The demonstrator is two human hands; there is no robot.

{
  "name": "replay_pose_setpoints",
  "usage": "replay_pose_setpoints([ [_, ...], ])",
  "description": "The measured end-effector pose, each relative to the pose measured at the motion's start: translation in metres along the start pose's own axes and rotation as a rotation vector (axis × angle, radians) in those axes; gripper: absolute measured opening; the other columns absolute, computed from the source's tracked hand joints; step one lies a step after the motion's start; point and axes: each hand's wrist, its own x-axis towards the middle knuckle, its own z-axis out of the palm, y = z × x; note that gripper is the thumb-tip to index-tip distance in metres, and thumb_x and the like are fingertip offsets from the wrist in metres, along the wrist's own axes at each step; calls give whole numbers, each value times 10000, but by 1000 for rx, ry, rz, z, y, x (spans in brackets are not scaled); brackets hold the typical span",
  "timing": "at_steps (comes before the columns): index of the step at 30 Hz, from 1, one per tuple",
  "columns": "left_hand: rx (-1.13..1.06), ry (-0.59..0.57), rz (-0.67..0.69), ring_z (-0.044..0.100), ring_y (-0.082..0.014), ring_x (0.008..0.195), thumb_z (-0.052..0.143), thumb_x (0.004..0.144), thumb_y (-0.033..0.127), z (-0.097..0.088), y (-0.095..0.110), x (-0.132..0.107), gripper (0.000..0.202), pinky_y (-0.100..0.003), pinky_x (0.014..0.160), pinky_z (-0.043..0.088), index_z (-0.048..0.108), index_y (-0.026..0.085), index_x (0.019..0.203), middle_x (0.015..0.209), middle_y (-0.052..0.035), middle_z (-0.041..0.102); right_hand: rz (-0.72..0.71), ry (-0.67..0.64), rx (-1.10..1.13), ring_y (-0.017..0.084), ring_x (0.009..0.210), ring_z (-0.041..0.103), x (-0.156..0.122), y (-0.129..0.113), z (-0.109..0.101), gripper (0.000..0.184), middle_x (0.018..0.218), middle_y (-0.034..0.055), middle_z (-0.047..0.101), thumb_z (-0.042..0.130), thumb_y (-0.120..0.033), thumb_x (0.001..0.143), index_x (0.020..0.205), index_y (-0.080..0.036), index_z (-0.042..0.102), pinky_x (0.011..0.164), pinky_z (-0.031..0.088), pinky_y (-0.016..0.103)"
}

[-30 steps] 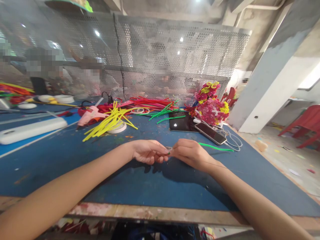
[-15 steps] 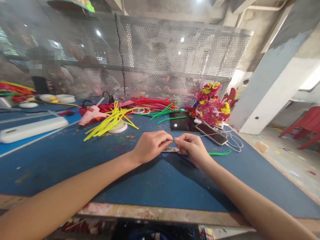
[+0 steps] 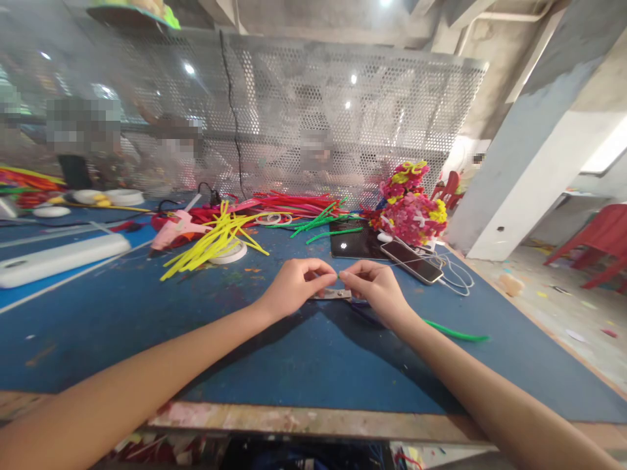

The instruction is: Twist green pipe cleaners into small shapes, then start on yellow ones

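Observation:
My left hand (image 3: pixel 298 287) and my right hand (image 3: pixel 379 287) meet above the middle of the table, fingertips pinched close together. A tiny bit of green shows between them, apparently part of a green pipe cleaner (image 3: pixel 458 334) whose free end sticks out to the right past my right wrist. Its middle stretch is hidden by my right hand. A thin pale strand runs rightward from my right fingertips. Beneath both hands lies a pair of scissors (image 3: pixel 333 295), its blades pointing left and its dark handles partly covered by the right hand.
Yellow pipe cleaners (image 3: pixel 210 245) lie over a white tape roll, beside a pink glue gun (image 3: pixel 176 230). Green pipe cleaners (image 3: pixel 321 219) and red ones lie farther back. At right are a phone (image 3: pixel 411 261) with a white cable and a pink-and-yellow fuzzy flower piece (image 3: pixel 414 212).
The green pipe cleaner's free end now reaches farther right and lower. My fingertips stay pinched together, with only small shifts. The view has moved slightly.

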Motion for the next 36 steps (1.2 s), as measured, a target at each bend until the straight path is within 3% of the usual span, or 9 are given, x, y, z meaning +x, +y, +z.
replay_pose_setpoints([
  [3, -180, -143, -162, 563, -116, 567, 548, 754, 336, -3, -3, 5, 214, -199, 516, 427, 607, 134, 794, 636, -12, 616, -192, -10, -285, 93, 503, 474, -2, -1, -2, 179, 556, -5, 565, 628, -310, 684, 601, -157, 591, 482, 349, 216],
  [7, -11, -237, -85, 570, -123, 605, 558, 745, 317, -8, -7, 6, 195, -207, 568, 420, 629, 139, 780, 648, -11, 631, -349, -73, -578, 119, 607, 544, -5, -1, -2, 129, 645, 14, 627, 576, -231, 736, 641, -165, 634, 567, 384, 224],
  [11, 401, -98, 128, 577, -129, 641, 508, 792, 321, -7, -5, 1, 185, -216, 589, 393, 631, 183, 783, 705, 2, 648, -290, -31, -590, 110, 572, 531, -5, 2, 0, 141, 615, 12, 618, 582, -243, 732, 632, -152, 621, 542, 379, 216],
  [16, 758, 81, 374, 590, -179, 707, 419, 845, 290, -1, -5, -4, 239, -268, 618, 396, 607, 157, 779, 739, -44, 642, -133, 27, -334, 76, 452, 424, -2, 4, 2, 240, 493, -25, 519, 645, -345, 666, 566, -146, 555, 433, 312, 200],
  [18, 673, 126, 354, 588, -172, 707, 415, 849, 292, 2, -6, -3, 233, -266, 621, 409, 593, 157, 783, 742, -40, 634, -60, 22, -190, 61, 419, 387, -1, 4, 2, 261, 461, -41, 486, 656, -360, 650, 559, -146, 537, 407, 283, 193],
  [23, 18, 117, 73, 575, -109, 589, 517, 793, 322, 12, -8, -2, 169, -203, 541, 450, 557, 159, 810, 727, -8, 618, 53, -12, 78, 50, 411, 412, 0, 4, 2, 241, 487, -42, 522, 669, -349, 648, 618, -142, 550, 417, 309, 183],
  [25, -133, 124, 1, 570, -109, 561, 581, 741, 348, 15, -8, -3, 209, -206, 522, 459, 557, 156, 819, 716, -8, 617, 62, -27, 112, 54, 423, 442, -1, 5, 2, 226, 492, -36, 541, 670, -338, 654, 643, -142, 559, 432, 331, 181],
  [30, -315, 208, -60, 588, -120, 567, 589, 731, 365, 20, -7, -7, 221, -206, 517, 474, 566, 152, 786, 662, -4, 601, 71, -63, 229, 70, 484, 526, -3, 1, 3, 203, 528, -14, 597, 678, -307, 657, 690, -145, 559, 471, 395, 174],
  [36, -250, 249, 13, 602, -121, 641, 562, 764, 332, 20, -5, -9, 194, -207, 569, 485, 596, 175, 873, 766, -18, 635, 71, -70, 296, 102, 554, 606, -3, -1, 4, 203, 576, 20, 650, 681, -278, 666, 671, -146, 526, 511, 463, 182],
])
